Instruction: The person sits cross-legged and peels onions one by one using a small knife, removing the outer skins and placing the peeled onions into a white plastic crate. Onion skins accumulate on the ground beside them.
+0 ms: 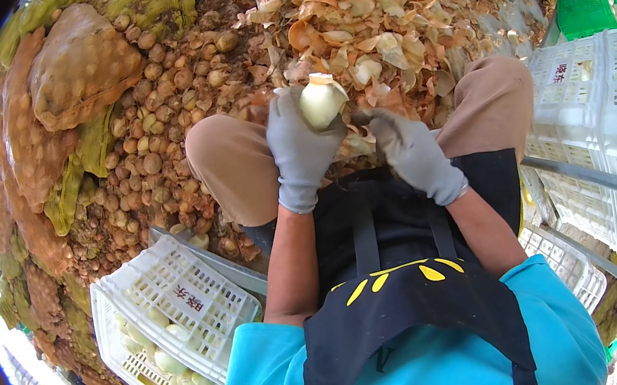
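My left hand, in a grey knit glove, grips a pale, mostly peeled onion between my knees. Its cut top faces away from me, and a flap of skin stands off its right side. Just to the right is my gloved right hand, fingers curled and darkened at the tips, apart from the onion. Whether something small, such as a blade, sits in those fingers cannot be made out. Beyond both hands spreads a deep heap of loose onion skins.
Unpeeled onions lie heaped on the left, beside full mesh sacks. A white plastic crate with peeled onions stands at my left. White crates are stacked at right, near a metal rail and green crates.
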`<action>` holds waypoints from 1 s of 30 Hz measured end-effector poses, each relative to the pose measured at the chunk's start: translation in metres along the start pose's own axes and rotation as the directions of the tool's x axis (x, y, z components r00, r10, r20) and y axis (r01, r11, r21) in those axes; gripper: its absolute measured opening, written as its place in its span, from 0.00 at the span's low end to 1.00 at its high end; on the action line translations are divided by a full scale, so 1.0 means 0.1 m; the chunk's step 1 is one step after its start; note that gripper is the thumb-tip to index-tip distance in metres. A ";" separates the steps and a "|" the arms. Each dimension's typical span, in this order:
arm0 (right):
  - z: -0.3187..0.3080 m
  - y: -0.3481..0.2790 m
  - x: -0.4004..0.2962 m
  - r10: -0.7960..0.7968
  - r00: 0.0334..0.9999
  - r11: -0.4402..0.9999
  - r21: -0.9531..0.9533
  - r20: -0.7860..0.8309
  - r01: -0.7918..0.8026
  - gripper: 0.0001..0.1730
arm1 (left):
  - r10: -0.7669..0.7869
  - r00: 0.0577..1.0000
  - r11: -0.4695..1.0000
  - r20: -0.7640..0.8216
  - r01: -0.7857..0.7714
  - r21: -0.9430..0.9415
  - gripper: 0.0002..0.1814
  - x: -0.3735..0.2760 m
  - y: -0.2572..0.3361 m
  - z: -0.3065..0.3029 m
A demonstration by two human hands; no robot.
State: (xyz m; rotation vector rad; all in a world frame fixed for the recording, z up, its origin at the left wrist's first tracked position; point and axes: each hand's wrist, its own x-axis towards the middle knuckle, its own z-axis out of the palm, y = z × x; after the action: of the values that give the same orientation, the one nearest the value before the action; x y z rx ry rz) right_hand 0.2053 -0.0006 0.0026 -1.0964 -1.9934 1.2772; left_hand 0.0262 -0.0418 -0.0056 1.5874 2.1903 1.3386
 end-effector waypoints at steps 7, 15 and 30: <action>-0.21 -0.35 -0.02 0.433 0.778 0.491 0.604 0.455 -0.627 0.28 | 0.023 1.000 0.999 0.010 -0.022 -0.041 0.31 0.01 -0.03 -0.03; -0.26 -0.23 -0.04 0.218 0.954 0.817 0.496 0.208 -0.295 0.26 | -0.074 0.997 0.988 -0.034 0.069 -0.137 0.31 -0.05 -0.08 0.03; -0.15 -0.20 0.41 0.305 0.905 0.856 0.332 0.298 -0.397 0.21 | 0.224 0.974 0.975 -0.032 -0.224 0.004 0.36 -0.14 -0.02 -0.07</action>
State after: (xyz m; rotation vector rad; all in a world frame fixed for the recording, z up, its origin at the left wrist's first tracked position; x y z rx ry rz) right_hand 0.1878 0.0365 0.0273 -1.1888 -1.6272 1.9806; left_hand 0.0272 -0.0571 -0.0080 1.8731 2.0788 1.4292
